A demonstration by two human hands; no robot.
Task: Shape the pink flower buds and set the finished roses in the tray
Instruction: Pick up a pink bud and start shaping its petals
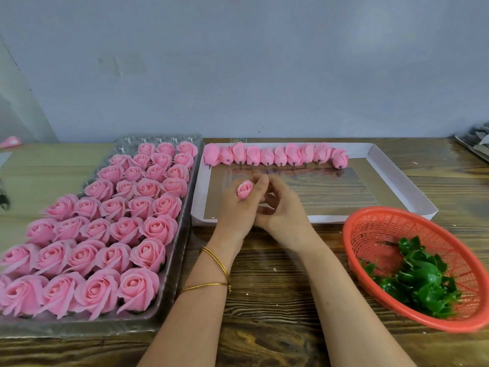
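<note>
My left hand (238, 210) grips a small pink flower bud (245, 188) upright, its top showing above my curled fingers. My right hand (280, 207) lies against the left from the right, fingers curled at the bud's base; what they hold is hidden. A clear plastic tray (180, 215) on the left holds several rows of finished pink roses (156, 226). A row of unshaped pink buds (275, 154) lies along the far edge of a white cardboard lid (412, 192) behind my hands.
A red plastic basket (370, 229) with green leaf calyxes (423, 279) sits at the right front. The wooden table (264, 300) runs to a grey wall. Grey clutter (473, 141) lies at the far right; a small pink object (10, 141) at the far left.
</note>
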